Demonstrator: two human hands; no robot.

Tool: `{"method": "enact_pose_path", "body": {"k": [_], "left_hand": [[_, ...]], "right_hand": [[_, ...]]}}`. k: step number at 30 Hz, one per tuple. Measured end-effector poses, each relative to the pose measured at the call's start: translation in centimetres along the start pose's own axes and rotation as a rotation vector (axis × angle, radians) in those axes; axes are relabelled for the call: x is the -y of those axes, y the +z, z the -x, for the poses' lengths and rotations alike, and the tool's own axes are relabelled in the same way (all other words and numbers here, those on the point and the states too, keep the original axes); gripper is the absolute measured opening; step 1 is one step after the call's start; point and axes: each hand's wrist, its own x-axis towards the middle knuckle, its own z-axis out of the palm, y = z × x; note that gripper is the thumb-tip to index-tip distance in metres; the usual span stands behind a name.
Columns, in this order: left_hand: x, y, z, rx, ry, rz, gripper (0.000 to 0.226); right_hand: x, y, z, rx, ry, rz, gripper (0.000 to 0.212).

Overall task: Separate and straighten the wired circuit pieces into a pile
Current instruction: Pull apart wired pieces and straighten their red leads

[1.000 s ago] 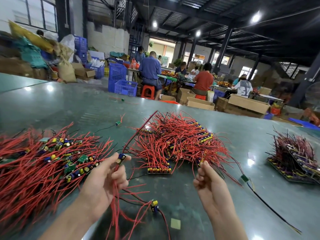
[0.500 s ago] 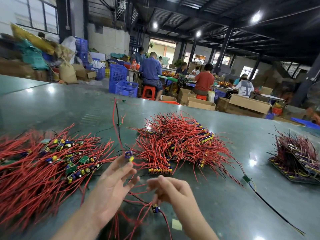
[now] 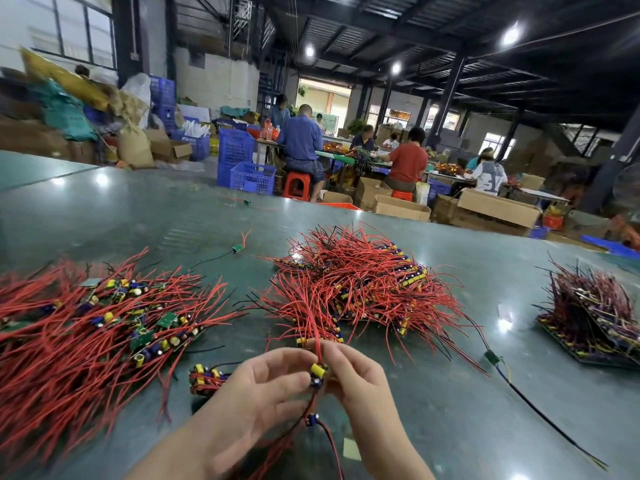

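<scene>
Left hand (image 3: 258,393), right hand (image 3: 358,382) close together, fingers (image 3: 337,356) pinching.

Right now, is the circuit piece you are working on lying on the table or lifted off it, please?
Lifted. Both the left hand and the right hand pinch the circuit piece above the table, its wires hanging below.

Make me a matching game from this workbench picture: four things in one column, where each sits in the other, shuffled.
Things:
1. circuit piece with yellow capacitor
2. loose tangled heap
3. dark stacked pile
4. blue crate

Places:
A. on the floor beyond the table
B. far right of the table
C. left of the table
D. pinched between left hand and right hand

Pairs: 1-D, 2-C, 3-B, 4-A
</scene>
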Motion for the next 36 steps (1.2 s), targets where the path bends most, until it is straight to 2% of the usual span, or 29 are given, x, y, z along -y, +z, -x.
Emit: {"method": "enact_pose_path", "body": {"k": [2, 4, 7, 10, 12, 14, 20, 24, 28, 36], "left_hand": [[0.2, 0.4, 0.2, -0.032, 0.032, -0.083, 0.03], [0.4, 0.9, 0.2, -0.065, 0.045, -0.079, 0.026], [0.4, 1.3, 0.2, -0.102, -0.044, -0.016, 0.03], [0.0, 2.0, 0.5, -0.042, -0.165, -0.098, 0.025], [-0.2, 2.3, 0.6, -0.037, -0.181, -0.163, 0.02], [-0.2, 2.4, 0.7, -0.082, -0.166, -0.202, 0.026], [-0.6, 3.0, 0.9, -0.142, -0.083, -0.126, 0.032], [-1.0, 3.3, 1.0, -0.129, -0.03, -0.147, 0.032], [-0.6, 3.3, 0.6, -0.128, 0.027, -0.314, 0.026], [0.0, 2.4, 0.4, -0.169, 0.183, -0.739, 0.026]], "right_hand": [[0.2, -0.3, 0.0, 0.003, -0.017, -0.038, 0.03], [0.3, -0.4, 0.0, 0.029, -0.059, 0.027, 0.025], [0.3, -0.5, 0.0, 0.024, -0.104, 0.101, 0.015], [0.0, -0.5, 0.0, 0.002, -0.105, 0.085, 0.022], [-0.1, -0.5, -0.2, 0.008, -0.1, 0.058, 0.022], [-0.2, -0.5, -0.2, 0.013, -0.118, 0.059, 0.022], [-1.1, 0.8, 0.0, -0.194, -0.274, 0.086, 0.025], [-1.1, 1.0, 0.2, -0.269, -0.183, -0.095, 0.024], [-0.9, 0.9, 0.3, -0.314, -0.068, -0.202, 0.02], [-0.6, 0.1, 0.1, -0.383, -0.005, -0.13, 0.011]]}}
